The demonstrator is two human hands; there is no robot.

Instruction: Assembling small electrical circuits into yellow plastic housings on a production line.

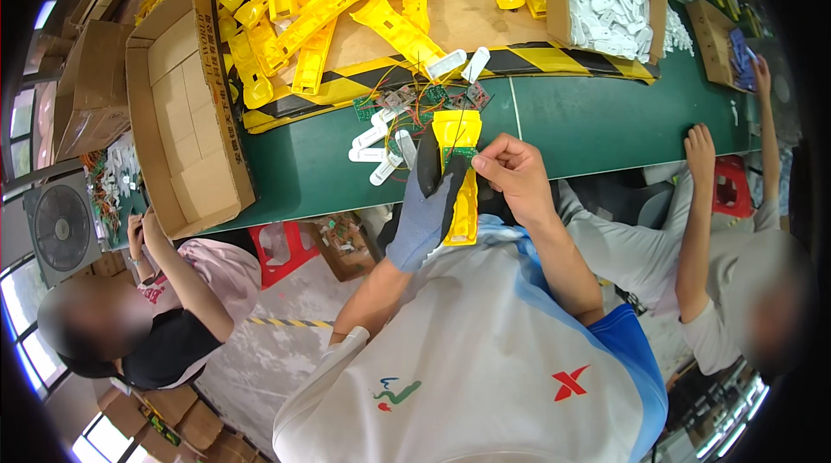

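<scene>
My left hand [430, 203], in a grey and black glove, is wrapped around a long yellow plastic housing [466, 208] held upright in front of my chest. A small green circuit board [460, 154] lies across the housing's middle. My bare right hand [517, 170] pinches the right end of that board between thumb and forefinger. Just beyond, on the green table, are more circuit boards [367, 108] with thin coloured wires. Several white plastic pieces [369, 154] lie to the left of them. Two more white pieces [475, 65] rest by the striped edge.
Yellow housings [312, 26] are heaped on a cardboard sheet with a black-and-yellow taped edge [571, 62]. An open cardboard box [186, 108] stands left; a box of white parts [606, 0] sits far right. Co-workers sit on both sides, one hand [699, 151] at the table's right.
</scene>
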